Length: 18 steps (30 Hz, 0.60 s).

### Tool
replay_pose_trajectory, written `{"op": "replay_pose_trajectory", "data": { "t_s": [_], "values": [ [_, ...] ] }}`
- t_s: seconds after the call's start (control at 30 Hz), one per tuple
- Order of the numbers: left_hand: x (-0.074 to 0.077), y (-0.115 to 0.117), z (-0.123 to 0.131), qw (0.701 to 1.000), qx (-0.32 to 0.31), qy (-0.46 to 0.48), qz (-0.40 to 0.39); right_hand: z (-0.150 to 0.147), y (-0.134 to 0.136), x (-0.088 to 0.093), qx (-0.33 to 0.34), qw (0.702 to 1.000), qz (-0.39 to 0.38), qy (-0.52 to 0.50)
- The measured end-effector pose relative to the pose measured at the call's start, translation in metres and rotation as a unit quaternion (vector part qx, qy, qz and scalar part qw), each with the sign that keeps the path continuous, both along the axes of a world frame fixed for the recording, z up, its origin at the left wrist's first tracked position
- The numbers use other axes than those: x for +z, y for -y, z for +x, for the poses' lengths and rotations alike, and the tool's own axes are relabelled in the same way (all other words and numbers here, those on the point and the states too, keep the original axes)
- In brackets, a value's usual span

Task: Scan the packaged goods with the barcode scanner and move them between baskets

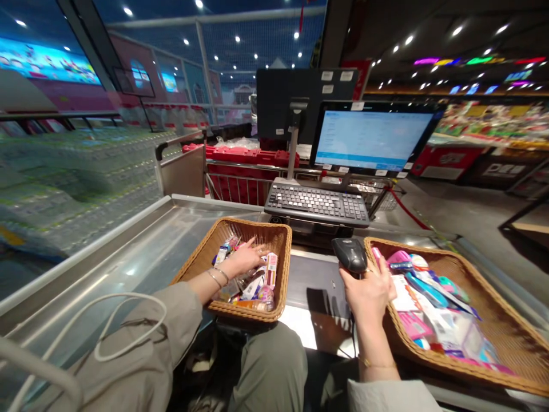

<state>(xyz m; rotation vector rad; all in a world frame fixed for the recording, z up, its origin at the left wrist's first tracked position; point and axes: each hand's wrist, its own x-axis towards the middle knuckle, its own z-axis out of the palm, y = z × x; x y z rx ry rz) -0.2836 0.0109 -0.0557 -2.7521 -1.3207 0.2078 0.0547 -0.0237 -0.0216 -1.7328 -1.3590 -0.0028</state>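
My left hand [246,257] reaches into the left wicker basket [283,269], fingers spread over small packaged goods. A white and pink box [271,269] lies just right of its fingertips. My right hand [369,289] is wrapped round a black handheld scanner [350,254], whose head points away from me, between the two baskets. The larger right wicker basket [484,277] holds several packages, among them a blue one [429,290] and a pink one [412,325]. Its left rim is close beside my right hand.
A black keyboard [317,201] stands behind the counter's middle, below a lit monitor [373,137]. The metal counter [141,252] stretches left. A white cable [128,294] loops near my left sleeve. Behind the counter are a metal cart [240,186] and red crates [253,155].
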Motion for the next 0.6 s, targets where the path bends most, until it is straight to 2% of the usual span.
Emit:
{"op": "replay_pose_trajectory", "data": {
  "t_s": [0.17,0.4,0.6],
  "values": [
    [-0.013,0.001,0.008,0.996,-0.078,-0.008,-0.029,0.002,0.0,-0.009,0.011,1.0,-0.002,0.005],
    [-0.029,0.001,0.016,0.992,-0.115,0.001,-0.044,0.004,-0.001,-0.015,0.007,1.0,-0.015,-0.001],
    [-0.029,0.0,0.015,0.987,-0.159,0.001,-0.027,0.001,0.0,-0.013,0.01,1.0,-0.017,-0.013]
  ]
}}
